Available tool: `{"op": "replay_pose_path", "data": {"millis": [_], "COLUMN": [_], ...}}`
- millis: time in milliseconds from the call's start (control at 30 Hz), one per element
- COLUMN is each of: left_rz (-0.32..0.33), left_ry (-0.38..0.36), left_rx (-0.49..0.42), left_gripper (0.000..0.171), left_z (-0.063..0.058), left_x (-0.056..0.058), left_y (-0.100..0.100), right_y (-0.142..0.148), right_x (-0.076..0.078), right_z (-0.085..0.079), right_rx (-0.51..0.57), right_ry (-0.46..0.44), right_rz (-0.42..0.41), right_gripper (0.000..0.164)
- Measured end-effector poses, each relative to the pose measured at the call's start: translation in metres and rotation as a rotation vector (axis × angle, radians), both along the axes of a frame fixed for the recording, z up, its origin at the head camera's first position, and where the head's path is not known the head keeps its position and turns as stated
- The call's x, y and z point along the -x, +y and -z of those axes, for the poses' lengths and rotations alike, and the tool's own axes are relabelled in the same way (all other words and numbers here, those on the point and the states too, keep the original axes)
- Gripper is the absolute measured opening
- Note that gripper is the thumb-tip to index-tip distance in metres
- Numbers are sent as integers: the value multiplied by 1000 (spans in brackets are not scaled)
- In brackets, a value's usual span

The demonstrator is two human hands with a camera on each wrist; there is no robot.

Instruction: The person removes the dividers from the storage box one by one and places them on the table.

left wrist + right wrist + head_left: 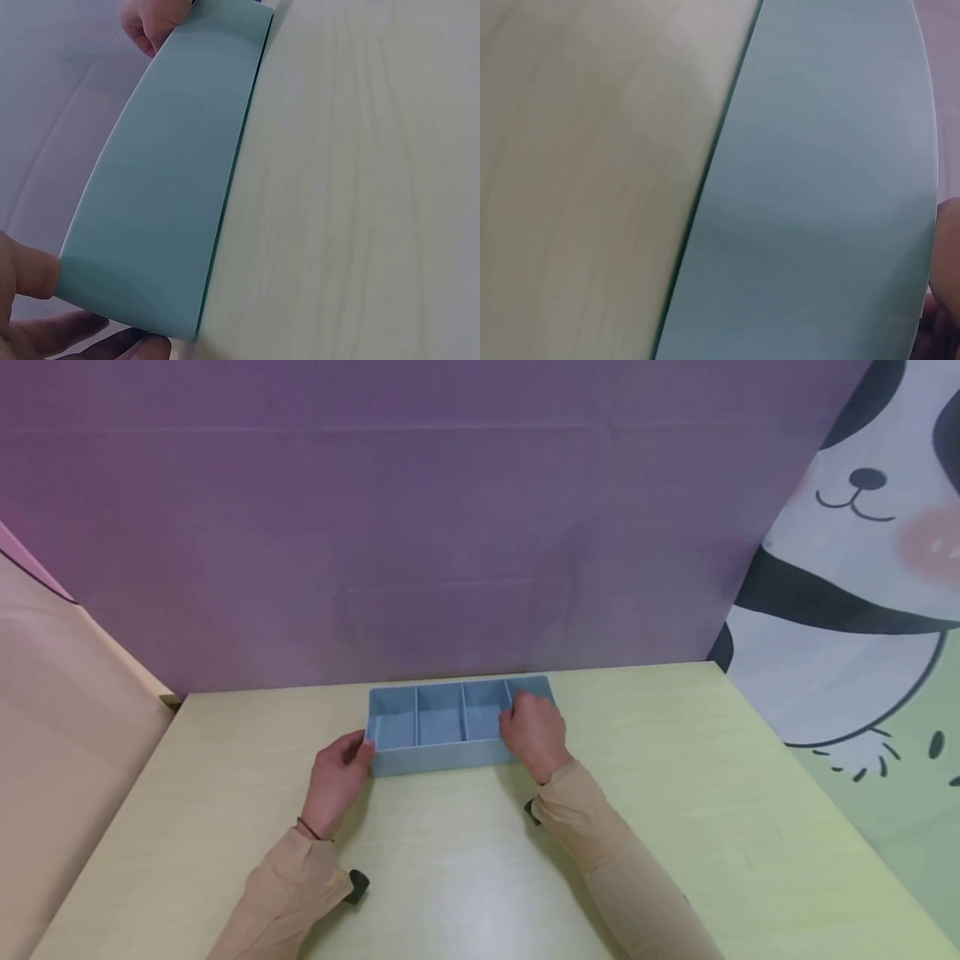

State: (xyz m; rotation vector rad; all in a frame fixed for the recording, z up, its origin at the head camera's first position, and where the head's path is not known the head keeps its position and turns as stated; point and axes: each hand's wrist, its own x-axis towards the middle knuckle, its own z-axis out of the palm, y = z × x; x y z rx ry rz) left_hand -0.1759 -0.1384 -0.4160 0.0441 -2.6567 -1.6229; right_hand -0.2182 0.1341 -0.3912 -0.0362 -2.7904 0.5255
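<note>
A light blue divided box (435, 758) sits on the table near its back edge, with several compartments in a row. My left hand (339, 781) holds the box at its left end. In the left wrist view the thumb (34, 271) lies at the corner, and the fingers (64, 332) reach along the end wall. Over the rightmost compartment, my right hand (536, 735) has its fingers bent down inside the rim; I cannot tell whether they pinch anything. The right wrist view shows the box's front wall, with part of that hand (946, 262) beyond the rim.
The pale wooden table (675, 827) reaches out on both sides of the box. A purple cloth backdrop (450, 527) hangs right behind it. Panda-printed cloth (847, 685) stands along the right edge, and a pale cloth (67, 735) along the left.
</note>
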Motion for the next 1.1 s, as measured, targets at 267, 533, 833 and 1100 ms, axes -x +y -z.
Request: {"op": "replay_pose_path", "data": {"millis": [267, 533, 833, 1100], "left_rz": [3, 2, 2, 3], "left_ry": [-6, -4, -6, -1], "left_rx": [2, 7, 7, 6], "left_gripper": [42, 43, 43, 42], "left_z": [-1, 0, 0, 1], "left_x": [0, 3, 8, 9], "left_y": [0, -2, -3, -3], "right_y": [0, 0, -1, -2], "right_x": [1, 4, 5, 5], "right_z": [1, 2, 1, 0], "right_rx": [15, 14, -3, 2], "right_ry": [39, 58, 82, 124], "right_rz": [-12, -28, -26, -31], "right_gripper": [24, 24, 21, 19]}}
